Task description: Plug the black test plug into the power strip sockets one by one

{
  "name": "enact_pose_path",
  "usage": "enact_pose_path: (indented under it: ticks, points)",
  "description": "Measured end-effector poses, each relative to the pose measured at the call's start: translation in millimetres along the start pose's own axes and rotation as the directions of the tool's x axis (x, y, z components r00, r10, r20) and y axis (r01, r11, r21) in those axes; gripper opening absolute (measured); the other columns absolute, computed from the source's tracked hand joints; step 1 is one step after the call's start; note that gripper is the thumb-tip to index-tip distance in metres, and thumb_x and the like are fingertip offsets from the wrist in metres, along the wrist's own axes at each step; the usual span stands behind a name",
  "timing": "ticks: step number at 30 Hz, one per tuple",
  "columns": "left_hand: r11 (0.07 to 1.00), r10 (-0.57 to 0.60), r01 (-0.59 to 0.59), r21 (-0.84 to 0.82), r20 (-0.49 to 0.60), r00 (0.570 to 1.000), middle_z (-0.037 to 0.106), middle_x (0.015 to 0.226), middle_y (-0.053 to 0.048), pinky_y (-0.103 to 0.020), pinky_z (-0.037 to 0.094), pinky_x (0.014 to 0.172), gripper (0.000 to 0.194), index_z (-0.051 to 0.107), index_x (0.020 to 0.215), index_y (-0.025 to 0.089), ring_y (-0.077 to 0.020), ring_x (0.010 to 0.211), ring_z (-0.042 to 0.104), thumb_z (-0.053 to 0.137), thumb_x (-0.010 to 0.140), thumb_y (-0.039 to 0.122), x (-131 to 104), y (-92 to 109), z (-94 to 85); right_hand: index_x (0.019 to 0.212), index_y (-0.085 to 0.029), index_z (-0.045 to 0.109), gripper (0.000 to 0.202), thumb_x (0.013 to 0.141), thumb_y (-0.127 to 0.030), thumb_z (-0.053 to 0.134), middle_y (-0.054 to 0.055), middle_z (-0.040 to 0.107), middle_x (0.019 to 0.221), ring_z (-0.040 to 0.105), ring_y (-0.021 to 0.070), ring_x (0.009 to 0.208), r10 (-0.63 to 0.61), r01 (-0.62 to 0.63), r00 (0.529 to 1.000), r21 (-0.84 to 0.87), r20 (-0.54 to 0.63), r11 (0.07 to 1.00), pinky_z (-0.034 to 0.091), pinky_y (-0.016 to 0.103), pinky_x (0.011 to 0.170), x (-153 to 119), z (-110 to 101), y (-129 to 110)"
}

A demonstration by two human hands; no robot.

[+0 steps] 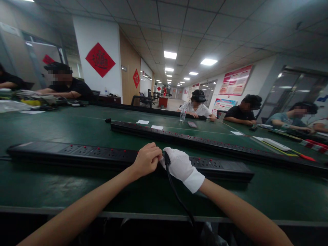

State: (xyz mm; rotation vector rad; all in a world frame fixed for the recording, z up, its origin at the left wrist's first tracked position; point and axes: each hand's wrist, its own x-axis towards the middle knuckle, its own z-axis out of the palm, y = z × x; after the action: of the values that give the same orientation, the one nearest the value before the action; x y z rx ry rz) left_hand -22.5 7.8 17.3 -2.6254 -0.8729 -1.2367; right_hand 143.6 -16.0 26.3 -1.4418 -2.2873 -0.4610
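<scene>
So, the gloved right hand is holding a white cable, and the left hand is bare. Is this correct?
Not quite: the head view shows that the cable is black, not white. The rest is right: the gloved right hand is holding it, and the left hand is bare.

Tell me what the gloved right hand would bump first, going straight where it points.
Likely the bare left hand, close beside the gloved right hand; depth is unclear, so they may already touch.
</scene>
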Motion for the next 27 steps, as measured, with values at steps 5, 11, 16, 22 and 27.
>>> enact_pose_path:
  ticks: [5, 11, 16, 22, 27]
  points:
    - [0.999, 0.002, -0.002, 0.045, -0.006, 1.0, 0.052, 0.06, -0.002, -0.028, 0.034, 0.061, 0.02, 0.049, 0.058, 0.017, -0.0155, 0.066, 0.043, 0.038, 0.066, 0.002, 0.7, -1.3, -0.5, 0.102, -0.018, 0.053, 0.03, 0.087, -0.041, 0.04, 0.006, 0.062, 0.085, 0.059, 0.0158, 0.077, -0.003, 0.003, 1.0, 0.016, 0.005, 1.0, 0.038, 0.023, 0.066, 0.3, -1.3, -0.3]
    - [0.994, 0.057, -0.064, 0.089, 0.071, 0.996, 0.05, 0.06, -0.002, -0.028, 0.031, 0.058, 0.02, 0.047, 0.057, 0.016, -0.0151, 0.065, 0.041, 0.037, 0.067, 0.002, 0.0, -1.9, -0.3, 0.101, -0.017, 0.053, 0.031, 0.087, -0.041, 0.039, 0.007, 0.061, 0.086, 0.058, 0.0152, 0.078, -0.005, 0.005, 1.0, 0.01, 0.019, 1.0, 0.038, 0.023, 0.068, -0.3, -0.6, -0.5]
    - [0.992, 0.062, -0.071, 0.107, 0.081, 0.995, 0.049, 0.059, -0.003, -0.028, 0.031, 0.058, 0.019, 0.048, 0.056, 0.016, -0.0149, 0.064, 0.04, 0.037, 0.065, 0.004, 0.3, -1.2, -2.2, 0.101, -0.018, 0.053, 0.031, 0.087, -0.041, 0.039, 0.006, 0.061, 0.084, 0.058, 0.0155, 0.077, -0.004, 0.004, 1.0, -0.001, 0.002, 1.0, 0.037, 0.024, 0.068, -1.8, -0.3, -0.8]
    - [0.992, 0.05, -0.063, 0.111, 0.11, 0.993, 0.05, 0.059, -0.002, -0.027, 0.031, 0.056, 0.019, 0.048, 0.054, 0.016, -0.0142, 0.063, 0.041, 0.038, 0.065, 0.004, 0.7, -3.5, -3.6, 0.104, -0.017, 0.053, 0.03, 0.087, -0.038, 0.042, 0.007, 0.062, 0.086, 0.058, 0.0155, 0.079, -0.013, 0.013, 1.0, 0.01, -0.019, 1.0, 0.039, 0.024, 0.07, -3.4, -1.3, -0.7]
    - [0.991, 0.032, -0.05, 0.122, 0.147, 0.989, 0.051, 0.06, -0.002, -0.028, 0.031, 0.056, 0.018, 0.049, 0.055, 0.017, -0.0147, 0.062, 0.042, 0.039, 0.067, 0.006, 0.4, -3.3, -2.2, 0.107, -0.016, 0.051, 0.031, 0.087, -0.037, 0.041, 0.008, 0.061, 0.088, 0.058, 0.0158, 0.081, -0.035, 0.035, 0.999, 0.034, -0.02, 0.999, 0.039, 0.024, 0.073, -4.6, 0.7, 0.9]
